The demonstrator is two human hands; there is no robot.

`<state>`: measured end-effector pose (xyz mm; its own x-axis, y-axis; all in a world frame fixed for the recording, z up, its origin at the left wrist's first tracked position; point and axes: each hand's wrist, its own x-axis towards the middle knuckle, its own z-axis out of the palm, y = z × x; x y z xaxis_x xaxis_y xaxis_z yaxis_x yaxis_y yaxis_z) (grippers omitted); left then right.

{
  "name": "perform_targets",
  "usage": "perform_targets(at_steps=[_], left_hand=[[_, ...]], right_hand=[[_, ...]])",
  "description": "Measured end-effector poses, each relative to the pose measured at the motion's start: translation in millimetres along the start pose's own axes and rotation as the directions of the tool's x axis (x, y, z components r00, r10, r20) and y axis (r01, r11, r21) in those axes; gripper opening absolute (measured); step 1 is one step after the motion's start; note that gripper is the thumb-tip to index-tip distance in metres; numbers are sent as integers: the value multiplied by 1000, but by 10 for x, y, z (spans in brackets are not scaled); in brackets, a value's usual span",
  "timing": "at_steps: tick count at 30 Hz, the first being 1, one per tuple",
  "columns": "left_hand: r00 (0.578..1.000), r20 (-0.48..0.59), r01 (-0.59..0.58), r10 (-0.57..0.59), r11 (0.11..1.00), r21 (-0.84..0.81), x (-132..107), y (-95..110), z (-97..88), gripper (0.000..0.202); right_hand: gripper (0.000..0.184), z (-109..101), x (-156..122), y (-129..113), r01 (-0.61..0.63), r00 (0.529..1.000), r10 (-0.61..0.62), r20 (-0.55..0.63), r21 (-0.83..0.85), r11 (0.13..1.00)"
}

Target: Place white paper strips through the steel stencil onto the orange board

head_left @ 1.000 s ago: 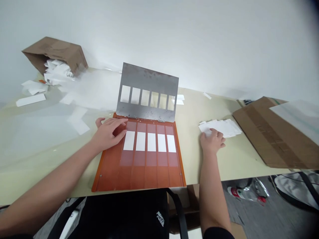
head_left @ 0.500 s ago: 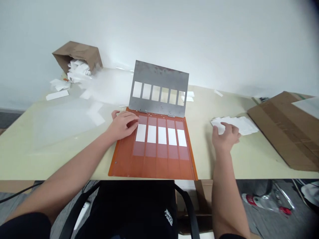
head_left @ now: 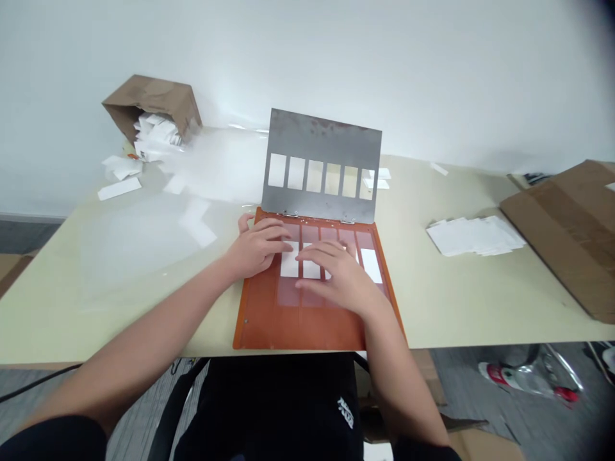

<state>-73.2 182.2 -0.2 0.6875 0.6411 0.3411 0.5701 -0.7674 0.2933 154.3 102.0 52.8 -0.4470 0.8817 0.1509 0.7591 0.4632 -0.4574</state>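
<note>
"Where is your left hand?"

"My left hand (head_left: 259, 248) is at the upper left of a flat orange rectangular board (head_left: 298, 330), its fingertips by the leftmost of the white rectangular cards (head_left: 371, 266) lying there in a row. The fingers are bent, and I cannot tell whether they pinch anything."

"And the right?"

"My right hand (head_left: 331, 272) is spread above the middle of the row, thumb and forefinger parted, with nothing gripped that I can see. It hides part of the cards beneath it."

"What stands behind the board?"

"A grey metal plate with six rectangular windows (head_left: 327, 141), hinged along the board's far edge and tilted up. The board itself lies at the near edge of a pale yellow table (head_left: 442, 301)."

"Anything to either side?"

"To the right, well apart from my hands, a fanned pile of white slips (head_left: 473, 235) lies near a large brown cardboard box (head_left: 567, 237). At the far left, a smaller open brown carton (head_left: 173, 96) has loose white pieces (head_left: 156, 134) spilling from its mouth."
</note>
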Motion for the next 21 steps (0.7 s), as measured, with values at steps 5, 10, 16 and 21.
perform_targets(at_steps=[5,10,16,21], left_hand=[[991,64,-123,121,992,23,27,0,25,45],[989,75,-128,125,991,36,39,59,10,44],[987,102,-121,125,992,-46,33,62,-108,32],[985,107,-122,139,982,-145,29,57,-136,23]], right_hand=[[43,183,19,99,25,997,-22,79,-42,999],[56,218,3,83,33,996,-16,93,-178,984],[18,264,52,95,29,999,-25,22,-207,978],[18,324,112,128,-30,999,23,-36,-187,982]])
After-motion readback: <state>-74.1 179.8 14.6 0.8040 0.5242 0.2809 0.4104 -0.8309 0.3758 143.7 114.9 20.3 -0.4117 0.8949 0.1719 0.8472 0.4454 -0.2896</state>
